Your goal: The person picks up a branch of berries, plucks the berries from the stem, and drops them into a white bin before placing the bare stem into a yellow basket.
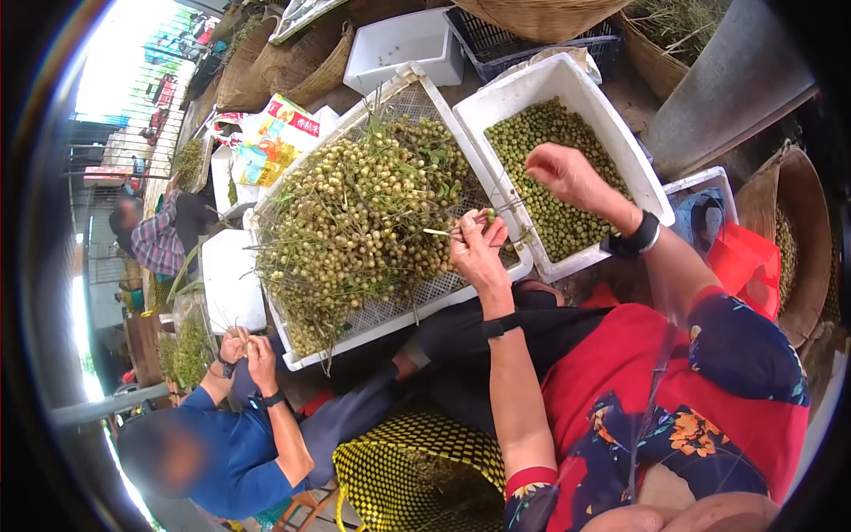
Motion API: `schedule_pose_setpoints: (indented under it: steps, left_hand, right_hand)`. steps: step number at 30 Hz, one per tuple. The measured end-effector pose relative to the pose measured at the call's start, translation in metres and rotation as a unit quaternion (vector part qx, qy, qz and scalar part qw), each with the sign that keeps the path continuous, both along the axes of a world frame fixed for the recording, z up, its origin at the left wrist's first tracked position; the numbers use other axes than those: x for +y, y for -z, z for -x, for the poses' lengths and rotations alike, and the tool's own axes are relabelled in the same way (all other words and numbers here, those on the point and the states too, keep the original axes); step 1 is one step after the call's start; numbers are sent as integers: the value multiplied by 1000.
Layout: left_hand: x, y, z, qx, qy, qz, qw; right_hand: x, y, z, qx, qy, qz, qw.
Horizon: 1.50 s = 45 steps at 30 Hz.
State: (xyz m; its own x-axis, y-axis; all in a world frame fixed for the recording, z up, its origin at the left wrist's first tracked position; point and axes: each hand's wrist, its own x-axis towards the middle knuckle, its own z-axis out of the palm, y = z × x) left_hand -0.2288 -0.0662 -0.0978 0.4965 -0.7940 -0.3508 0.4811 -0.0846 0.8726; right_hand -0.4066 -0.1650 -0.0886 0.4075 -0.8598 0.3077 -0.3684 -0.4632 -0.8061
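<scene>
My left hand (480, 253) pinches a small sprig (490, 215) of thin stems with a green fruit or two on it. It is above the near right edge of a white mesh tray (417, 306). A heap of small round yellowish-green fruits on stems (355, 226) fills much of this tray. Over a white foam box (651, 199), my right hand (567, 175) has its fingers curled closed; whatever they hold, if anything, is hidden. Loose round green fruits (550, 124) cover the bottom of the box.
A co-worker in blue (235, 461) sits at the left, hands (248, 355) together near a white foam lid (232, 282). A yellow-black woven bag (417, 457) stands below the tray. Behind are a white box (403, 44) and baskets (301, 66). A metal post (727, 84) rises at right.
</scene>
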Motion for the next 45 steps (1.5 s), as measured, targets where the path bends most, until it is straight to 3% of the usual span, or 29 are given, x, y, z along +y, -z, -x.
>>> schedule_pose_setpoints:
  steps: [2, 9, 10, 12, 14, 17, 19, 22, 24, 26, 28, 30, 31, 32, 33, 34, 35, 36, 37, 38, 40, 41, 44, 45]
  left_hand:
    - [-2, 1, 9, 0, 6, 1, 1000]
    - [-2, -8, 18, -54, 32, -5, 998]
    - [-3, -10, 15, -55, 25, -8, 998]
    - [-3, -9, 8, -8, 14, -4, 1000]
    - [-1, -5, 2, -7, 11, -34, 999]
    - [-1, -5, 2, -4, 13, -29, 999]
    - [-2, -5, 6, -11, 21, -16, 1000]
    - [-3, -3, 17, -22, 39, 11, 999]
    - [-3, -3, 19, -97, 74, 3, 993]
    - [-1, -3, 17, -75, 66, 0, 995]
    - [-1, -1, 14, -40, 30, 6, 999]
    - [-1, 0, 7, -24, 20, 1, 1000]
    - [0, -1, 5, -15, 19, -1, 1000]
    - [-1, -2, 3, -6, 20, -1, 1000]
    - [-1, -4, 2, 7, 20, 7, 1000]
    - [-1, -7, 2, 7, 23, 11, 1000]
    - [-3, -9, 2, 28, 20, 14, 999]
    - [-4, -11, 2, 48, 15, 16, 999]
    - [-4, -11, 1, 57, 14, 20, 998]
    - [-5, -11, 1, 58, 12, 19, 998]
    - [-4, -13, -1, 74, 20, 25, 997]
    - [-4, -13, -2, 65, 22, 15, 998]
    - [-1, -11, -3, 60, 30, 15, 998]
    - [0, -11, -3, 70, 31, 15, 997]
  right_hand:
    - [26, -21, -17, -18, -43, -127, 991]
    - [39, 7, -37, -80, -49, -36, 995]
    - [35, 11, -36, -158, -72, -103, 979]
    - [29, 10, -25, -298, -104, -339, 886]
    - [21, 3, -10, -263, -97, -357, 891]
    - [17, 7, -6, -197, -78, -313, 926]
    - [29, -11, -13, -100, -82, -178, 975]
    - [33, -18, -28, -58, -106, -13, 993]
    - [28, -5, -32, -76, -111, -20, 991]
    - [26, 8, -30, -92, -118, -26, 988]
    - [26, 5, -23, -228, -94, -307, 919]
    - [17, 4, -6, -242, -67, -317, 914]
    - [8, 15, 3, -127, -37, -186, 974]
    - [-2, 26, 11, -8, -6, -46, 999]
    - [-7, 26, 16, 90, 13, 161, 983]
    - [-6, 28, 18, 90, 16, 164, 982]
    - [-8, 30, 17, 17, -28, -86, 996]
    - [-11, 31, 16, -57, -72, -331, 939]
    - [-2, 36, 18, -181, -76, -477, 857]
    - [6, 25, 13, -179, -78, -478, 856]
    - [15, 14, 3, -342, -185, -619, 683]
    - [16, 18, 0, -380, -223, -627, 642]
    - [17, 34, -6, -421, -255, -609, 621]
    - [15, 34, -9, -402, -205, -579, 679]
